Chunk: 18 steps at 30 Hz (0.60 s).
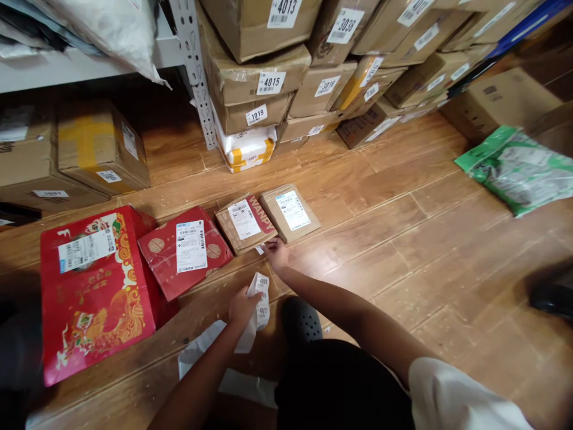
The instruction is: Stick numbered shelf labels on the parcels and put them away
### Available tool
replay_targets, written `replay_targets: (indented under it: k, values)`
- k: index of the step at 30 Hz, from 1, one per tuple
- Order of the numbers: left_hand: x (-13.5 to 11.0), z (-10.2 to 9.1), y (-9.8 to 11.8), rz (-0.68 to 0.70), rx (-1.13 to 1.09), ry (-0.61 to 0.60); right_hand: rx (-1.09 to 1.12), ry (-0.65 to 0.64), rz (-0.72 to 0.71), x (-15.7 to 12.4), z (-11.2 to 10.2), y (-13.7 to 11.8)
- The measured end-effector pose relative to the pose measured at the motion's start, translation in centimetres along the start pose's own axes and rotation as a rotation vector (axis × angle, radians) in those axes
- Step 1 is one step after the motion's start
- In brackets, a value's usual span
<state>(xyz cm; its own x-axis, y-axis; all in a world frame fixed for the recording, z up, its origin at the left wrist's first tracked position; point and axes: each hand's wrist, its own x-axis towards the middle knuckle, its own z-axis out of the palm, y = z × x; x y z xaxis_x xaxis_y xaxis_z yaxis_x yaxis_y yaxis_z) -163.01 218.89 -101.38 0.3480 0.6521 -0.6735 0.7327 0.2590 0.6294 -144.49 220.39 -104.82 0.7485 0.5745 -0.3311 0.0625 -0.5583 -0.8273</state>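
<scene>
My left hand [242, 306] is closed on a strip of printed number labels [262, 301], which trails down in a white band. My right hand [276, 254] pinches a small white label [259, 249] at the front corner of the brown WANPY box [244, 236]. Whether that label touches the box I cannot tell. Just behind my right fingers lies a flat brown carton [298, 230] with a shipping label. Left of the WANPY box are a red box [154, 260] and a large red gift box [96, 310] with gold patterns, both bearing shipping labels.
Numbered cartons [250, 77] are stacked along the back beside a perforated metal shelf post [193, 71]. More taped cartons [102, 143] stand under the shelf at left. A green and clear plastic package [521, 170] lies on the wooden floor [376, 239] at right.
</scene>
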Motion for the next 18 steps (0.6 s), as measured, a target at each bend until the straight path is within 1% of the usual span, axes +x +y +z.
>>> replay_targets:
  k: [4, 7, 10, 13, 15, 18]
  values:
    - [-0.4, 1.5, 0.3, 0.021, -0.059, -0.054, -0.026, 0.056, 0.039, -0.6, 1.3, -0.1]
    - [-0.4, 2.2, 0.4, 0.032, -0.094, -0.062, -0.045, 0.035, 0.037, -1.3, 1.9, -0.3]
    - [-0.3, 2.5, 0.4, 0.052, -0.151, -0.053, -0.037, -0.012, 0.006, -1.5, 1.7, -0.8]
    - [-0.1, 2.4, 0.3, 0.07, -0.225, -0.034, -0.02, -0.048, -0.012, -1.7, 1.1, -1.1]
    - [0.1, 2.3, 0.2, 0.081, -0.28, -0.014, -0.017, -0.093, -0.02, -1.9, 0.5, -1.2]
    - [0.6, 2.2, -0.1, 0.098, -0.37, 0.011, 0.007, -0.25, -0.096, -2.3, -0.6, -1.1]
